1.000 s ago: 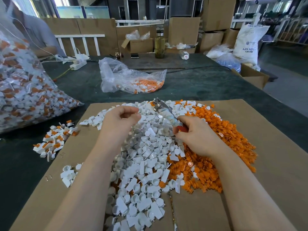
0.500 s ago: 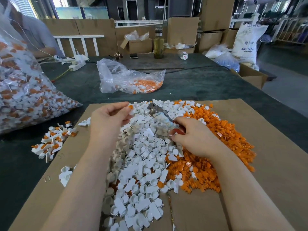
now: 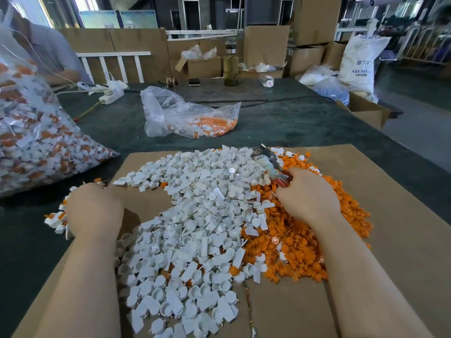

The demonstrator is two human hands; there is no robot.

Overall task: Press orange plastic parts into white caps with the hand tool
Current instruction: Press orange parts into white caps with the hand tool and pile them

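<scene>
A wide heap of white caps (image 3: 195, 215) covers the middle of a cardboard sheet (image 3: 402, 215), and a heap of orange plastic parts (image 3: 292, 250) lies to its right. My right hand (image 3: 307, 193) rests on the orange heap and grips the red handle of the hand tool (image 3: 266, 159), whose worn metal head points up and away to the left. My left hand (image 3: 95, 208) is at the cardboard's left edge, over a small pile of assembled orange-and-white caps (image 3: 55, 219). Only its back shows; its fingers are hidden.
A large clear bag of assembled caps (image 3: 29, 142) fills the left side of the dark table. A smaller clear bag (image 3: 190, 118) with orange parts lies behind the cardboard. Farther back are a power strip (image 3: 112, 93), a bottle (image 3: 230, 67), cardboard boxes and a seated person (image 3: 48, 52).
My left hand has swung from the top of the white heap out to the small assembled pile at the left. My right hand with the tool has shifted right onto the orange parts.
</scene>
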